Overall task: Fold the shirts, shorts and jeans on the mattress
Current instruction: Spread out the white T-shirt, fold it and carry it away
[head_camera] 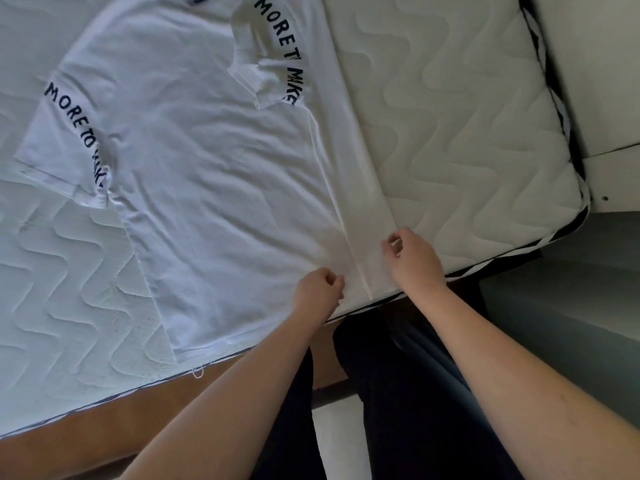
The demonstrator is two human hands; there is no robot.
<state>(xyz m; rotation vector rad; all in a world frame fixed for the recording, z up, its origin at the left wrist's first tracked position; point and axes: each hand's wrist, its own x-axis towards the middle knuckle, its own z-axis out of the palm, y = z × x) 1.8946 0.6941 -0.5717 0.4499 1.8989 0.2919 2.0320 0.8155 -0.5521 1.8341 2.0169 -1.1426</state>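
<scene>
Your left hand [320, 289] and right hand [414, 256] both look pinched on the hem of the white shirt [207, 168] lying flat at the mattress [467, 133] edge, so tug unevenly and that folded right strip probably skews or slides off.

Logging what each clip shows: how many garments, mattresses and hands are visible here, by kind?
White T-shirt with black sleeve lettering: 1
Quilted white mattress: 1
Hands, left hand and right hand, both at the shirt's hem: 2
Total: 4
</scene>
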